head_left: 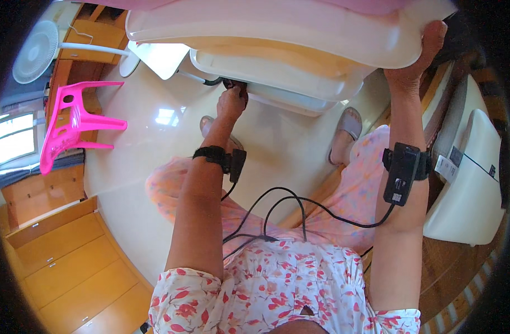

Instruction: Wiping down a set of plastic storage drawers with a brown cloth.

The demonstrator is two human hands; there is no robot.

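Note:
White plastic shelves or trays (pixel 275 35), stacked in tiers, stand in front of me at the top of the view. My right hand (pixel 418 58) is wrapped round the right end of the uppermost white tier; part of its fingers is hidden behind the edge. Below and to the left, my left hand (pixel 234 98) is closed round a dark part (pixel 234 83) at the lower tier's left side, beside a thin metal tube with a black bend. Something pink (pixel 363 3) lies on the top tier. Black devices are strapped to both my forearms, with cables running between them.
A pink plastic chair (pixel 79 121) lies tipped at the left, near a white pedestal fan (pixel 37 52). Wooden drawers (pixel 77 271) are at lower left. On the right, a cream-coloured appliance or case (pixel 468 188) rests on a wooden surface. My feet are on the glossy floor (pixel 129 175).

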